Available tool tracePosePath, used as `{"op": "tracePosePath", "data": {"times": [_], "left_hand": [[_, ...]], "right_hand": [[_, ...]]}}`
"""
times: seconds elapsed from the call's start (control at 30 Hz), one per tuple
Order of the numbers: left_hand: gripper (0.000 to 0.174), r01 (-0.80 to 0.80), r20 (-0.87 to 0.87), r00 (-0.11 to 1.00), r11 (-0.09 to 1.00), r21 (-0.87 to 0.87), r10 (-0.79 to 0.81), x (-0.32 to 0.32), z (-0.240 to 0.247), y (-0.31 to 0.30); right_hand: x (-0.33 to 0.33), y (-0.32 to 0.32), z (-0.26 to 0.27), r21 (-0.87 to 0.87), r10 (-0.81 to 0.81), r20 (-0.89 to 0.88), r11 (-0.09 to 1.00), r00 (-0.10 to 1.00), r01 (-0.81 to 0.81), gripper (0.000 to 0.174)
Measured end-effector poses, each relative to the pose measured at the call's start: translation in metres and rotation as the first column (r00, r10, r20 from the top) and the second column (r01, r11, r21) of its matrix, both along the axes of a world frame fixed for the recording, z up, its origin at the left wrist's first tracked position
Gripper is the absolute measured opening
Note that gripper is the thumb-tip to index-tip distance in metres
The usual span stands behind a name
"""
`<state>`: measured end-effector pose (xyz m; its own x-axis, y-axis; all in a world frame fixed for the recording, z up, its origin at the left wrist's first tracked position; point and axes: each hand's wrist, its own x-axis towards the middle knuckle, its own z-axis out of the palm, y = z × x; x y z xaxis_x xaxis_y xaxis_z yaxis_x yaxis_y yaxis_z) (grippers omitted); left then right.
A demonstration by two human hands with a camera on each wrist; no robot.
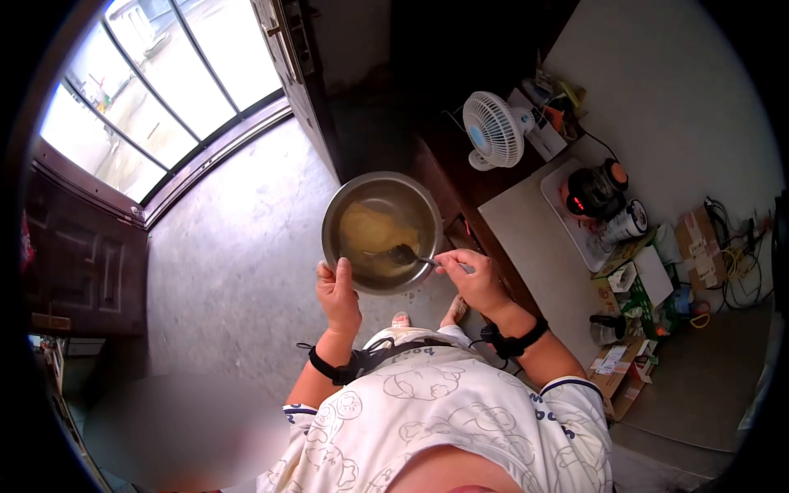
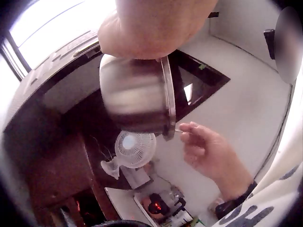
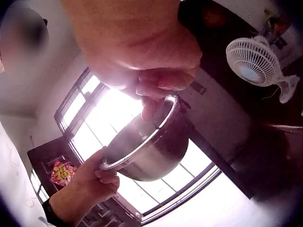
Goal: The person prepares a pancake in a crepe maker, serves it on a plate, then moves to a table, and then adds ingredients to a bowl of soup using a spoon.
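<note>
A steel bowl (image 1: 382,283) with yellowish liquid (image 1: 374,228) in it is held up above the floor. My left hand (image 1: 339,300) grips its near left rim, thumb over the edge and fingers against the outside; the right wrist view shows that grip (image 3: 90,187) too. My right hand (image 1: 477,283) pinches the handle of a spoon (image 1: 404,255), whose dark bowl end dips into the liquid at the right side. In the left wrist view the bowl's outer wall (image 2: 135,94) shows, with my right hand (image 2: 206,151) just beyond the rim.
A white fan (image 1: 495,131) stands on the dark table to the right. Beyond it are a tray (image 1: 596,261) with a dark appliance (image 1: 593,191), a glass jug (image 1: 606,329), boxes and cables. An open door (image 1: 297,82) and bright barred windows are at the upper left.
</note>
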<state>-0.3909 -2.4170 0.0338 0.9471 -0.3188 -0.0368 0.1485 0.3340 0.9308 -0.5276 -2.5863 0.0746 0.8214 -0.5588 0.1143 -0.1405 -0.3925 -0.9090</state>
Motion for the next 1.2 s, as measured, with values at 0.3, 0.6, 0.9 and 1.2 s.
{"op": "tracePosePath", "data": {"times": [0.3,0.6,0.9,1.2], "left_hand": [[0.016,0.042,-0.017,0.999,0.999,0.002,-0.042,-0.005,0.003,-0.008],[0.016,0.004,-0.028,1.000,1.000,0.001,-0.004,0.000,0.002,-0.001],[0.015,0.035,-0.013,0.999,0.999,-0.005,-0.035,-0.008,0.008,-0.005],[0.015,0.032,-0.002,0.999,0.999,-0.005,-0.032,-0.004,-0.003,-0.005]], "right_hand": [[0.024,0.023,0.010,-0.040,0.046,0.129,0.998,0.991,-0.042,0.016],[0.000,0.003,0.011,0.053,-0.033,-0.010,0.998,0.999,0.034,0.018],[0.015,0.017,-0.006,0.097,0.006,0.100,0.995,0.995,-0.016,0.018],[0.006,0.019,0.014,-0.031,0.039,0.083,0.999,0.996,-0.036,0.015]]}}
